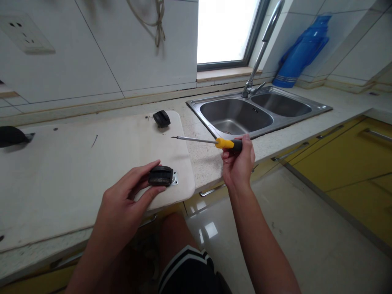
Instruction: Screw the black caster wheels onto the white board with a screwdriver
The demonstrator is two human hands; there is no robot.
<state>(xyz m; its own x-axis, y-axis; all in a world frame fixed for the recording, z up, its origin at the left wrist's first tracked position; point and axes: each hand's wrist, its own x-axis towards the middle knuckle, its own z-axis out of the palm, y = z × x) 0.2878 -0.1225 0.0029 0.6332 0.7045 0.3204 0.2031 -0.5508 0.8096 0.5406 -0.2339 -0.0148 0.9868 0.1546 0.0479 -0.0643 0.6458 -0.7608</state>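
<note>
Between the thumb and fingers of my left hand (131,192) is a black caster wheel (161,175). Its metal mounting plate (174,178) lies against the white board (122,143), near the board's front right corner. My right hand (239,163) grips a screwdriver (225,143) by its yellow and black handle. The shaft points left over the board, and a small dark piece, perhaps a screw, shows at its tip (174,137). Another black caster (161,119) sits at the board's back right corner, touched by neither hand.
A third black caster (14,136) is at the board's left. A thin dark stick-like piece (94,141) lies on the board. Right of it are a double steel sink (214,132), a faucet (254,69) and a blue thermos (301,53). Yellow cabinets (352,159) stand below the counter.
</note>
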